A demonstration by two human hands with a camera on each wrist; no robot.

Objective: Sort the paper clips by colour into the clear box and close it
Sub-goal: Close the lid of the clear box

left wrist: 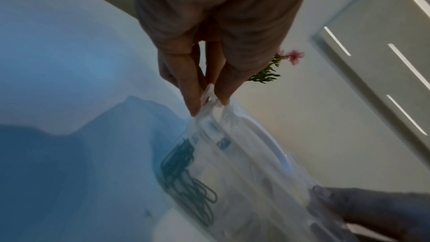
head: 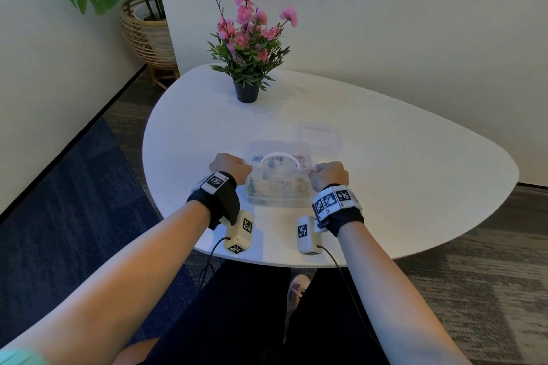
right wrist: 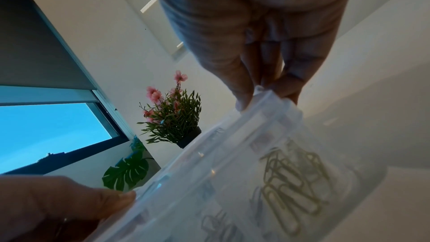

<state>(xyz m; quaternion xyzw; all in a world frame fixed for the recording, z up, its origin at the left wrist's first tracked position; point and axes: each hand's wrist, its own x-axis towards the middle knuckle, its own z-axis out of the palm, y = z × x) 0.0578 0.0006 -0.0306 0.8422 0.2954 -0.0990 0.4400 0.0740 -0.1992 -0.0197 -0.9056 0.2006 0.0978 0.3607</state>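
The clear box (head: pixel 278 187) sits on the white table (head: pixel 400 187) with its lid on and a white handle (head: pixel 280 157) lying on top. Inside it, sorted heaps of paper clips show: blue (head: pixel 271 161), green (left wrist: pixel 188 181) and gold (right wrist: pixel 295 178). My left hand (head: pixel 229 164) pinches the latch tab (left wrist: pixel 207 92) on the box's left end between thumb and finger. On the right end, my right hand (head: pixel 329 173) pinches the other latch tab (right wrist: pixel 267 97) in the same way. Most of both tabs is hidden by the fingers.
A black pot of pink flowers (head: pixel 246 92) stands at the far side of the table. A faint clear flat plastic piece (head: pixel 318 135) lies just behind the box. A wicker planter (head: pixel 145 29) stands on the floor beyond the table's left edge.
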